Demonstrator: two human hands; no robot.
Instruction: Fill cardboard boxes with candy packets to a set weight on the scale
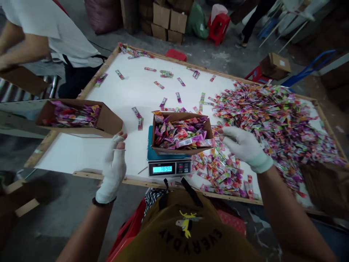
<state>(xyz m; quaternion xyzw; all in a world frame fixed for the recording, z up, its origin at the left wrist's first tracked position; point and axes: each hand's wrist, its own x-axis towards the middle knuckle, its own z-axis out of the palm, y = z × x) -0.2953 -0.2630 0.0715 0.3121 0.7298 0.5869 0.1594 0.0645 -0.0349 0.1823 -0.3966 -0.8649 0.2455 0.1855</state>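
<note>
A cardboard box [181, 150] full of small colourful packets [182, 134] stands upright on a digital scale [169, 168] with a lit blue display. My right hand [242, 145], in a white glove with bare fingertips, is just right of this box, fingers apart and holding nothing. To the left of the scale, my left hand [114, 165], gloved the same way, is raised with its fingers extended and nothing in it. Its fingertips are close to the lower right corner of a second filled cardboard box [109, 118]; whether they touch it I cannot tell.
A big heap of packets [264, 123] covers the right side of the white table [89, 153], which has a wooden rim. Loose packets lie across its middle and back. At the left, a person [54, 40] handles cardboard. Flat brown cardboard [324, 185] lies at the right edge.
</note>
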